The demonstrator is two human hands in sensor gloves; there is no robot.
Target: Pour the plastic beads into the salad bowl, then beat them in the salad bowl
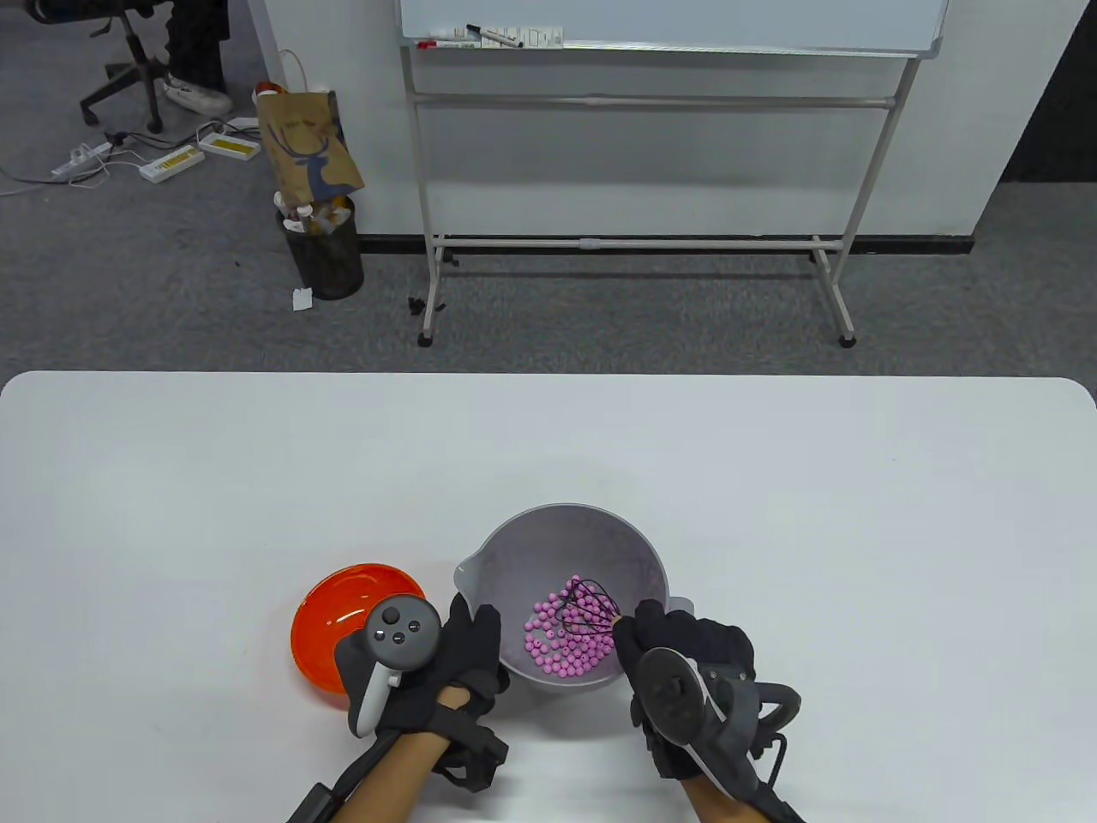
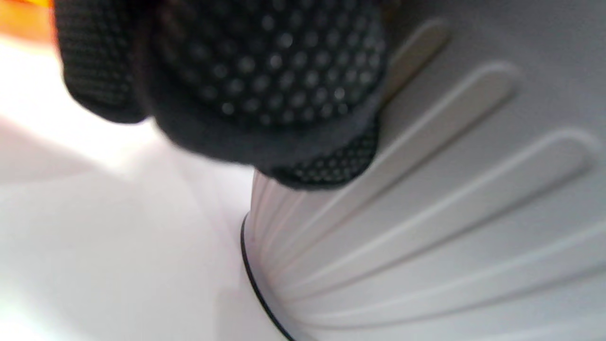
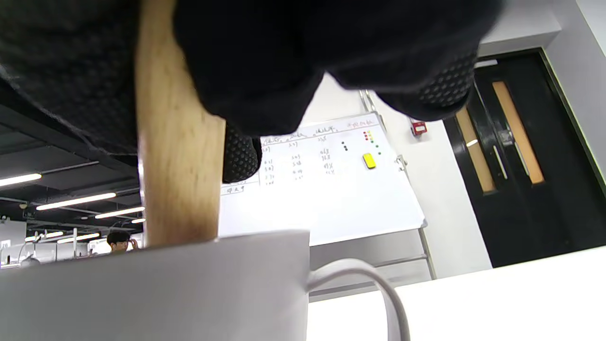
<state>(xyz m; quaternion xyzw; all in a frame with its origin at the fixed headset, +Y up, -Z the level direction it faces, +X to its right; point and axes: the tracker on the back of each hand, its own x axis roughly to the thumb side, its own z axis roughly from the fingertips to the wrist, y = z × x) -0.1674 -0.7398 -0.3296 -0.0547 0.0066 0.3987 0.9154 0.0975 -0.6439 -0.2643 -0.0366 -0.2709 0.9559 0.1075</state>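
Note:
A grey salad bowl [image 1: 514, 540] stands near the table's front edge with several pink plastic beads [image 1: 561, 651] on its bottom. A whisk with black wires [image 1: 590, 603] sits among the beads. My right hand [image 1: 664, 643] reaches over the bowl's right rim and grips the whisk's wooden handle [image 3: 180, 166], which rises from behind the bowl's wall [image 3: 156, 293]. My left hand [image 1: 471, 639] lies against the bowl's left side, fingers [image 2: 265, 80] fairly straight and pressing on the ribbed outer wall [image 2: 426, 213].
An orange bowl [image 1: 330, 613] sits just left of my left hand, partly under its tracker. The salad bowl's loop handle [image 3: 374, 289] sticks out on the right. Beyond the table stand a whiteboard frame [image 1: 634, 240] and a waste bin [image 1: 324, 253].

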